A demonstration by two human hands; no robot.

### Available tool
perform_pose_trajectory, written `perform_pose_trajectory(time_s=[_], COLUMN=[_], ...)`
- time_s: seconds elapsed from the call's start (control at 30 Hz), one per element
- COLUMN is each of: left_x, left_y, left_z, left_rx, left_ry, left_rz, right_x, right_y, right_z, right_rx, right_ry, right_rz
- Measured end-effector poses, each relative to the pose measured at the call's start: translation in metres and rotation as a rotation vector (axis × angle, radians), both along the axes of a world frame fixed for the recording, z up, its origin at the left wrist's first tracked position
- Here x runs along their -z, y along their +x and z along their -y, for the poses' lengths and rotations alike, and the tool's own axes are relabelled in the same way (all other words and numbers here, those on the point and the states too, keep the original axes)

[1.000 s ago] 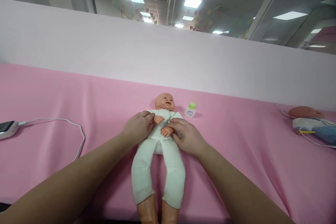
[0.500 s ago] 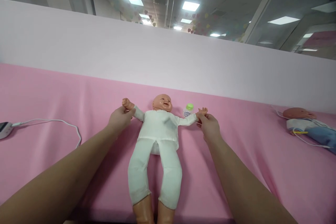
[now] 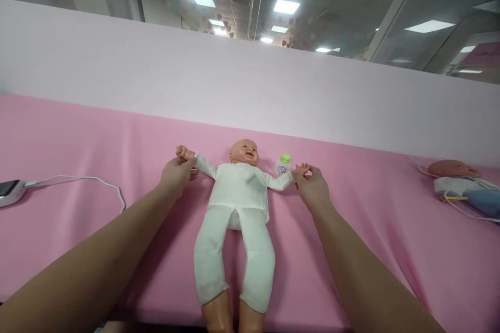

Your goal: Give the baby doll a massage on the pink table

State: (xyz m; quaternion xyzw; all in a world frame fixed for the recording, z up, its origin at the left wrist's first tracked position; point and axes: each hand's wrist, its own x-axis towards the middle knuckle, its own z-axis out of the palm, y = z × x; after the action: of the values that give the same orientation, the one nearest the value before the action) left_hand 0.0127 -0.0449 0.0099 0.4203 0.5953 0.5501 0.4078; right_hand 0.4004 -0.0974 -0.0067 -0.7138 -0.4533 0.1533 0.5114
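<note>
A baby doll (image 3: 239, 203) in a white suit lies on its back on the pink cloth (image 3: 78, 135), head away from me, both arms stretched out sideways. My left hand (image 3: 176, 174) is closed around the doll's wrist on the left side. On the other side, my right hand (image 3: 311, 185) pinches the doll's other wrist. A small bottle with a green cap (image 3: 283, 164) stands just beyond that outstretched arm, beside the doll's head.
A white device (image 3: 11, 192) with a looping white cable (image 3: 97, 183) lies at the far left. A second doll (image 3: 461, 182) with wires lies at the right edge. A pale partition wall (image 3: 250, 88) runs behind the table.
The doll's arms, folded on its chest a second ago, have been pulled out to both sides by my hands. Since half a second ago they barely moved.
</note>
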Motion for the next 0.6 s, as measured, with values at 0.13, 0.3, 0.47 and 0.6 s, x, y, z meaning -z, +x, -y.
perform_pose_trajectory(time_s=[0.13, 0.3, 0.47, 0.6], left_x=[-0.008, -0.017, -0.018, -0.016], left_y=[0.012, 0.032, 0.04, 0.043], left_z=[0.022, 0.043, 0.05, 0.051], left_rx=[0.027, 0.103, 0.182, 0.222], left_ry=[0.155, 0.287, 0.367, 0.378], left_rz=[-0.311, -0.634, -0.856, -0.982], right_x=[-0.021, -0.021, -0.016, -0.02], right_y=[-0.031, -0.058, -0.066, -0.074], right_z=[0.018, 0.029, 0.033, 0.037], right_rx=[-0.064, -0.295, -0.441, -0.498], right_ry=[0.105, 0.237, 0.276, 0.266], right_rz=[0.029, 0.072, 0.291, 0.487])
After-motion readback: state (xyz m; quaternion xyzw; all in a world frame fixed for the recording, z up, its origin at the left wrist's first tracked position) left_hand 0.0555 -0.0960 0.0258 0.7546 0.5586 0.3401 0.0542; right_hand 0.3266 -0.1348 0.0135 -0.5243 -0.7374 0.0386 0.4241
